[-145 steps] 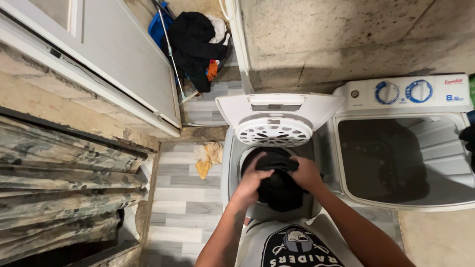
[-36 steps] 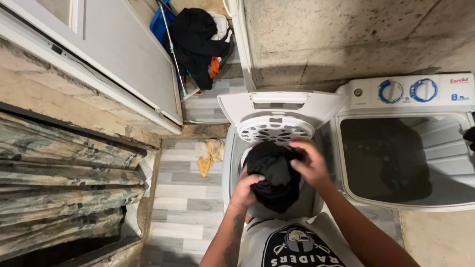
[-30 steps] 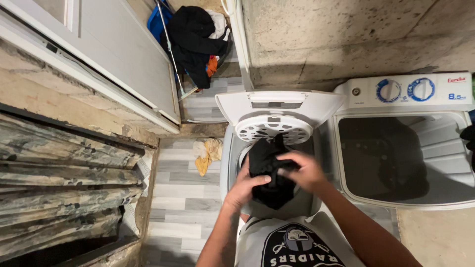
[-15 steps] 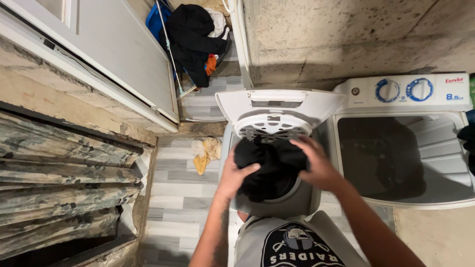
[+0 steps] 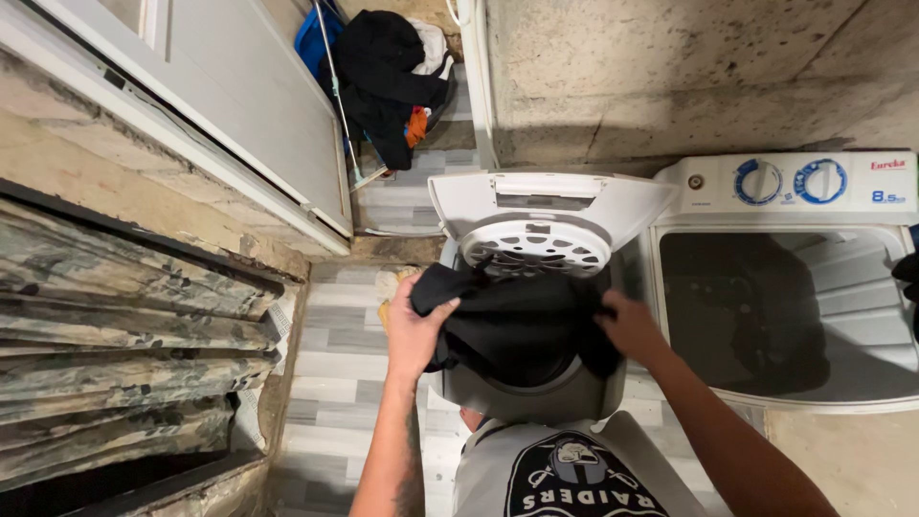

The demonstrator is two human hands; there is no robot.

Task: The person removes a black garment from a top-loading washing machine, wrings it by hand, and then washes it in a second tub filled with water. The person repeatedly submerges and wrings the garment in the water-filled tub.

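Note:
A black garment point(image 5: 512, 321) is spread wide over the round spinner tub point(image 5: 522, 397) of a white twin-tub washing machine. My left hand point(image 5: 414, 330) grips its left edge. At the garment's right edge my right hand point(image 5: 627, 325) holds the cloth. The spinner's white lid point(image 5: 550, 206) stands raised behind the cloth, with a round perforated inner cover point(image 5: 536, 249) showing just above it.
To the right the larger wash tub point(image 5: 775, 316) is uncovered, with two blue dials point(image 5: 790, 180) on the panel behind it. A pile of dark clothes point(image 5: 383, 72) lies by a blue basin at the top. A yellowish rag point(image 5: 391, 285) sits on the striped floor.
My hands have moved apart and pulled the bunched black garment out wide across the spinner opening; the left edge now hangs past the tub's rim.

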